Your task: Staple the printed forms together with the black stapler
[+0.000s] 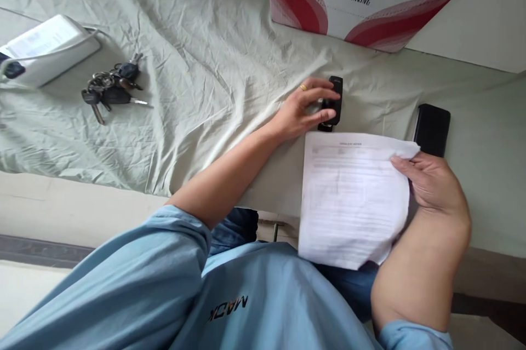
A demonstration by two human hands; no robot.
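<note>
My left hand (pixel 302 109), with a gold-coloured ring on one finger, has its thumb and fingertips on a small black stapler (pixel 337 90) lying on the cloth. Its fingers partly cover the stapler. Between the thumb and fingers of my right hand (pixel 433 180), printed paper (pixel 353 196) is pinched at its upper right corner. The paper hangs over the bed edge and my lap, slightly curled; its small print is too blurred to read. Just beyond my right hand lies a black phone-like rectangle (pixel 433 125).
A bunch of keys (pixel 113 87) lies on the wrinkled pale green sheet (pixel 197 54) at the left. Farther left is a white box (pixel 57 54) with a cable over it. A red and white water carton (pixel 361 5) stands at the back against the wall.
</note>
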